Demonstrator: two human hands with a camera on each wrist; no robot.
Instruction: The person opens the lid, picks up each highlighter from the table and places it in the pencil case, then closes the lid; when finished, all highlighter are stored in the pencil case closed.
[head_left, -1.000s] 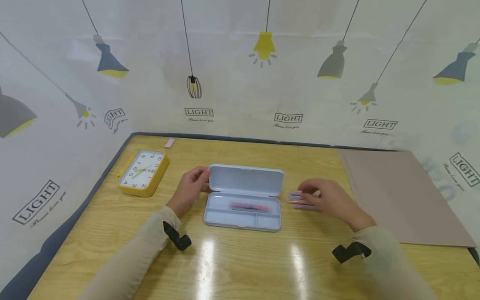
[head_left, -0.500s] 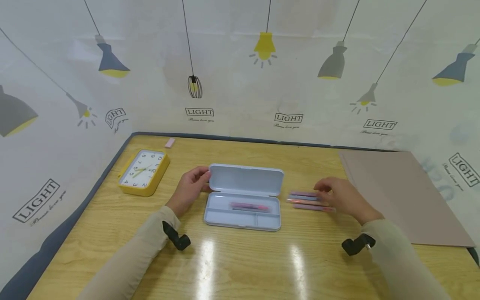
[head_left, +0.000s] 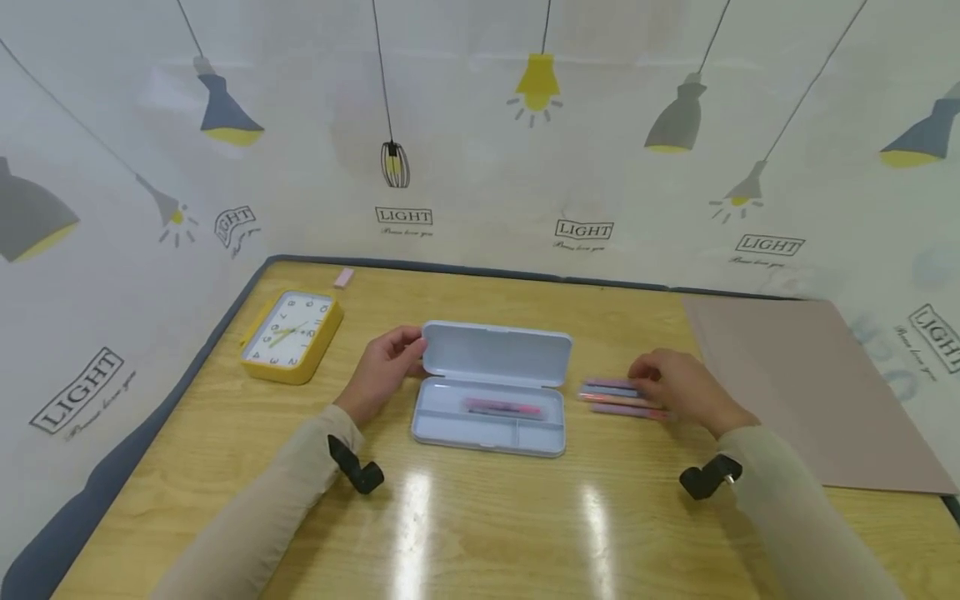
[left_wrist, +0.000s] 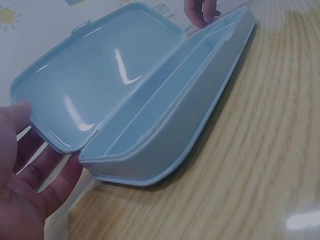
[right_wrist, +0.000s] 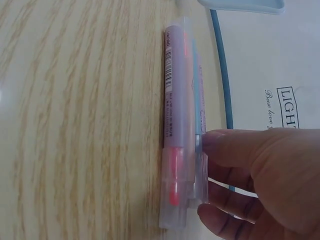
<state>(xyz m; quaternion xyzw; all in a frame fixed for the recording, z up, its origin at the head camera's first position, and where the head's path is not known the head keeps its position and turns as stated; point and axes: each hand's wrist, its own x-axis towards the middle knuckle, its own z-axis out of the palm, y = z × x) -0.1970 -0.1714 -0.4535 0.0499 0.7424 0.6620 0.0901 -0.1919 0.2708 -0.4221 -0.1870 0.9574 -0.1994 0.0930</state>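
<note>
A pale blue pencil case [head_left: 465, 430] lies on the table with its lid raised. My left hand [head_left: 382, 371] holds the lid's left end, thumb on the inner face and fingers behind it, as the left wrist view shows. Inside the long compartment lie pink and purple pens [head_left: 502, 407]. To the right of the case, several highlighters [head_left: 611, 399] lie side by side. My right hand [head_left: 686, 387] is at their right ends. In the right wrist view, its thumb and fingers pinch the blue highlighter [right_wrist: 195, 90] near its cap, beside a purple highlighter [right_wrist: 175, 100].
A yellow clock [head_left: 292, 337] lies on the left of the table, with a small pink eraser [head_left: 344, 278] behind it. A large flat mauve board [head_left: 810, 392] covers the right side. A wall covering printed with lamps [head_left: 480, 150] rises behind the table.
My right hand has moved right along the highlighters to their right ends, uncovering more of them. The left hand keeps its hold on the lid. The head view has shifted slightly.
</note>
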